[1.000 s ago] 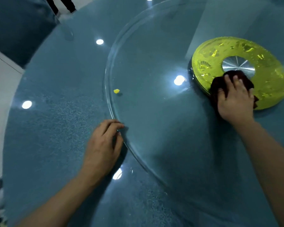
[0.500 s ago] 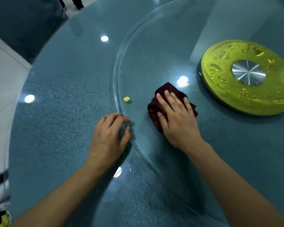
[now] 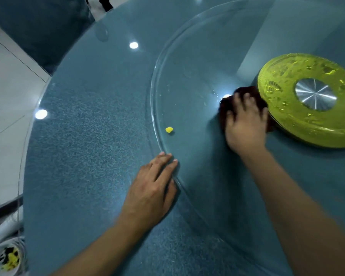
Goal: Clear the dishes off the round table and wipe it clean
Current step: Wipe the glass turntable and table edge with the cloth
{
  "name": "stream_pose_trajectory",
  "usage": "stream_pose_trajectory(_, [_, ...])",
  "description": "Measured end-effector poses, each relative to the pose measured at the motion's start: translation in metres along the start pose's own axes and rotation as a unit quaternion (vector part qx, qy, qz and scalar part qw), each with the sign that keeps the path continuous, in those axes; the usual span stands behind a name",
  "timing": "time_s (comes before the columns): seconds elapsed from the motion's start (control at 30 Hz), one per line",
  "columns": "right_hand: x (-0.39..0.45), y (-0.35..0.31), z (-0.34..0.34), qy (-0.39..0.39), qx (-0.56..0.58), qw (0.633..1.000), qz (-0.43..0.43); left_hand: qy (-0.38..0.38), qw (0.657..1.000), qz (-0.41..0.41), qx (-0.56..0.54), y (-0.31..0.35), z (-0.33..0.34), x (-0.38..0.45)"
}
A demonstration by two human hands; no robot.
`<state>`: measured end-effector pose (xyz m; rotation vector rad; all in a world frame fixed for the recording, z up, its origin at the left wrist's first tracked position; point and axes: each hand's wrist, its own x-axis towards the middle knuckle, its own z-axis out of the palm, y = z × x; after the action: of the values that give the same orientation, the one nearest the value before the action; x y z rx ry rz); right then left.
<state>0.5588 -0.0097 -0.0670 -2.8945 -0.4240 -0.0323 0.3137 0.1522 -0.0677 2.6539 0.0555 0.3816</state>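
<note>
Fingers [image 3: 168,162] of the left hand [image 3: 149,192] are lying straight and flat across the rim of the glass turntable [image 3: 187,62], holding nothing and bracing it; half a second ago they were loosely curled at the same spot on the rim, so the hand is keeping its station while flattening out.

Beyond them, just inside the rim, a small yellow scrap [image 3: 169,129] is sitting on the glass, in the same place relative to the rim as in both earlier frames. No wiping pass is reaching it yet.

Farther in, the right hand [image 3: 245,124] is pressing the dark cloth [image 3: 245,92] flat against the glass, fingers spread over it and blurred with motion; whether they are curling into the fabric I cannot tell. Half a second ago this hand and cloth were out near the rim; one second ago they were up on the yellow hub [image 3: 283,108]. Now the cloth is touching the hub's near edge again, so the stroke is running back and forth between hub and rim.

Judgement: no dishes are showing on the desk [image 3: 88,116], so clearing appears done and wiping is under way. The scrap and some droplets by the reflected light remain. A white bowl [image 3: 0,253] with leftovers is sitting off the desk's edge, lower left.
</note>
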Motion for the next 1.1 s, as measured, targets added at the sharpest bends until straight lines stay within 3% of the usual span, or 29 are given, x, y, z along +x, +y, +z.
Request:
stream_pose_trajectory(0.1, [-0.042, -0.106, 0.027, -0.015, 0.021, 0.966, -0.256, -0.011, 1.000, 0.007, 0.001, 0.001, 0.002, -0.014])
stream_pose_trajectory(0.13, [-0.048, -0.124, 0.029, -0.039, 0.023, 0.951, -0.307, -0.013, 1.000, 0.008, 0.000, 0.001, 0.002, -0.017])
stream_pose_trajectory(0.27, [-0.031, -0.098, 0.022, -0.070, 0.031, 0.936, -0.342, -0.012, 1.000, 0.020, 0.003, -0.001, 0.003, -0.014])
stream_pose_trajectory(0.37, [-0.019, -0.031, 0.013, -0.039, 0.046, 0.971, -0.233, 0.002, 1.000, 0.021, 0.006, 0.000, 0.003, -0.009])
stream_pose_trajectory(0.47, [-0.005, 0.061, -0.006, 0.005, 0.033, 0.998, -0.052, 0.008, 1.000, 0.019, 0.003, 0.002, 0.002, -0.004])
stream_pose_trajectory(0.6, [0.006, 0.169, -0.043, 0.027, 0.013, 0.981, 0.192, 0.020, 0.999, 0.016, -0.019, 0.006, 0.003, -0.002])
stream_pose_trajectory(0.73, [0.015, 0.180, -0.047, 0.044, 0.008, 0.962, 0.269, 0.019, 0.999, 0.010, -0.044, 0.012, 0.006, -0.009])
stream_pose_trajectory(0.8, [0.024, 0.146, -0.037, 0.042, 0.004, 0.975, 0.220, 0.020, 0.999, 0.013, -0.045, 0.015, 0.007, -0.013])
stream_pose_trajectory(0.9, [0.024, 0.049, -0.007, 0.029, -0.014, 0.999, 0.006, 0.010, 0.998, 0.031, -0.046, 0.017, 0.007, -0.015])
stream_pose_trajectory(1.0, [-0.009, -0.069, 0.020, 0.015, 0.013, 0.975, -0.221, -0.011, 0.997, 0.056, -0.059, 0.018, 0.001, -0.016])
stream_pose_trajectory(1.1, [-0.034, -0.111, 0.025, -0.031, 0.033, 0.949, -0.311, -0.033, 0.994, 0.087, -0.055, 0.018, -0.006, -0.015])
